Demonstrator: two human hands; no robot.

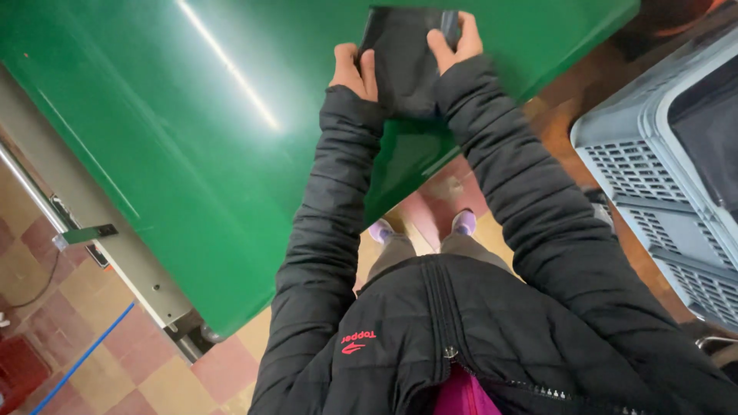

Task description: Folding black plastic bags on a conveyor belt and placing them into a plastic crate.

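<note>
A wide green table top [192, 154] lies bare to one side of the hands. A grey slatted plastic crate [669, 177] stands near the other side, narrowing passage there.

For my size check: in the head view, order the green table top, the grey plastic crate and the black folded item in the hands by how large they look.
1. green table top, largest by far.
2. grey plastic crate, cut off by the frame edge, so its full size is unsure.
3. black folded item, smallest, held by the left hand and right hand.

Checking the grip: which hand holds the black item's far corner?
The right hand, fingers over the far corner of the black item; the left hand grips its side edge nearer the body.
</note>
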